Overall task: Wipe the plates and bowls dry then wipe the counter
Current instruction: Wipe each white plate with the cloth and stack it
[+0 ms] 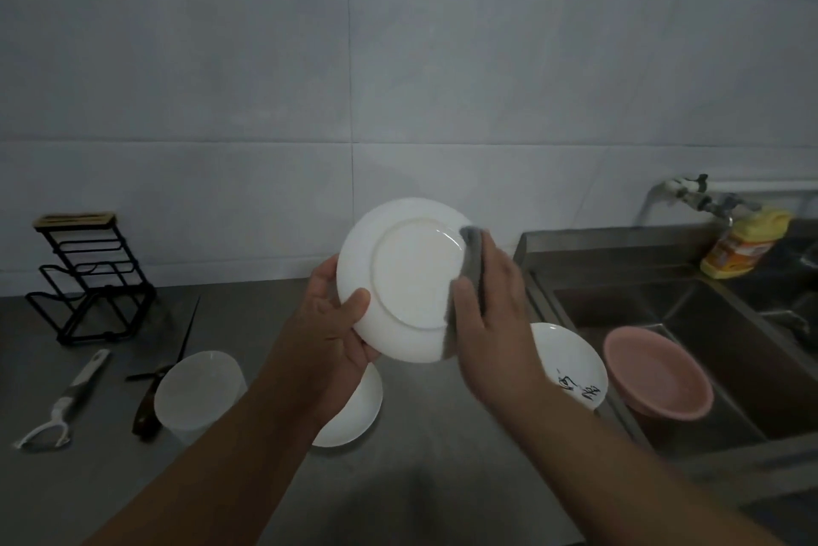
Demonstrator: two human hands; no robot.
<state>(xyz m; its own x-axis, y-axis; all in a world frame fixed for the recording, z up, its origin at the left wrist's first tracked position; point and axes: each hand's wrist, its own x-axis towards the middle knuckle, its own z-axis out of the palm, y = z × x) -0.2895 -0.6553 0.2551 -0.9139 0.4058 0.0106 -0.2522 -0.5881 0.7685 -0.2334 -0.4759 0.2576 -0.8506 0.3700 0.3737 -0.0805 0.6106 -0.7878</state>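
mid-frame, left hand [336, 324] grips the rim of a round white ceramic plate [407, 280], underside facing camera, while right hand [487, 306] presses a folded grey cloth [471, 253] on its right edge: drying step, next likely flip plate.

White dish [354, 417] half hidden beneath left forearm

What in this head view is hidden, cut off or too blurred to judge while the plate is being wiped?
- White plate: its underside faces the camera, so the top face is unseen.
- Grey cloth: mostly covered by the right hand.
- White dish on the counter: largely behind the left hand and its forearm.
- Marked plate: its black marks are too blurred to read.
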